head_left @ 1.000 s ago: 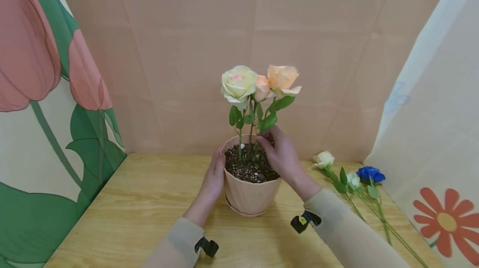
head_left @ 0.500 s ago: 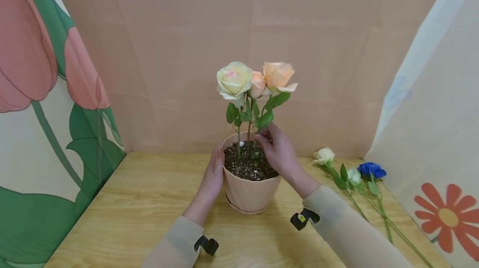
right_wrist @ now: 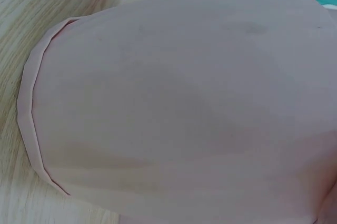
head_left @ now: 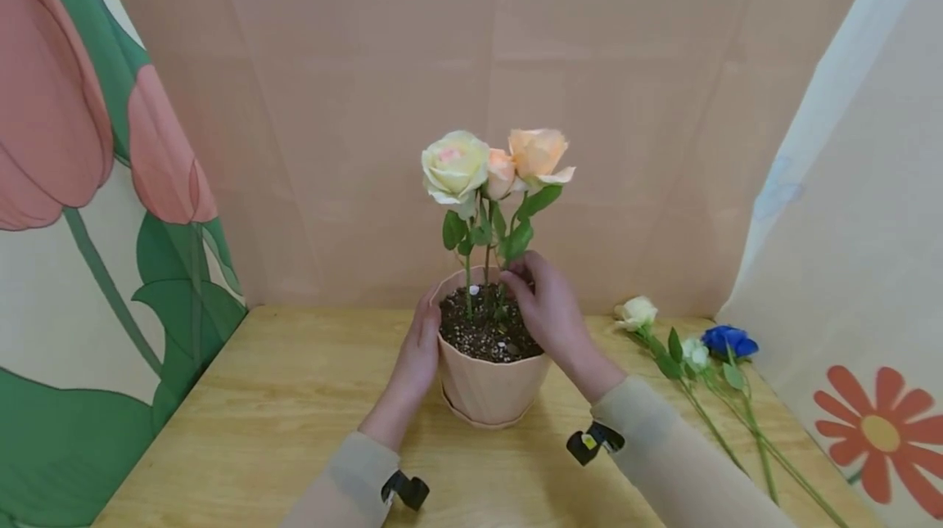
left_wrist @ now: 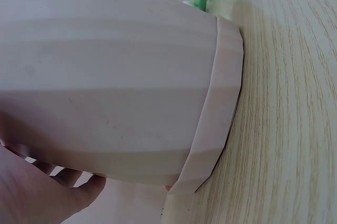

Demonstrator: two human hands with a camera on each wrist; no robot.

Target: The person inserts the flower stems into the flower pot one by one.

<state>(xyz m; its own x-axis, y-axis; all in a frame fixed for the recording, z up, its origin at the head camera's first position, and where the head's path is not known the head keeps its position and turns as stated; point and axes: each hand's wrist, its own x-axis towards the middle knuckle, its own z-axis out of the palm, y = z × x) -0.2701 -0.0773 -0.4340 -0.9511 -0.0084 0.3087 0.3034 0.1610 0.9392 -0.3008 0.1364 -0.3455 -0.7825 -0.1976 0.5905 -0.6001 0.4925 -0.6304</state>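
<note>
Pale pink, ribbed plant pot upright on the wood-grain table, mid-frame, seated in a matching saucer. Left wrist view: the saucer is flat on the table, its raised edge round the pot's base.

Contents: dark soil with pale specks, surface below the rim, one larger white bit near the stems. Three flowers stand in it, stems roughly upright: cream rose with pinkish centre at left, small peach bud in the middle, open peach rose at right. Heads close together, well above the rim; green leaves below them.

Right hand: over the pot's right rim, thumb and fingers brought together in a pinch on the peach rose's stem, low down, above the soil. Exact fingertip contact partly hidden by the hand itself.

Left hand: laid along the pot's left wall, fingers extended up near the rim, touching the outside, not wrapped round it. How hard it presses, can't tell.

Outside the pot, lying on the table at right: white rose, small pale green flower, blue rose, stems towards the near edge, partly crossing.
</note>
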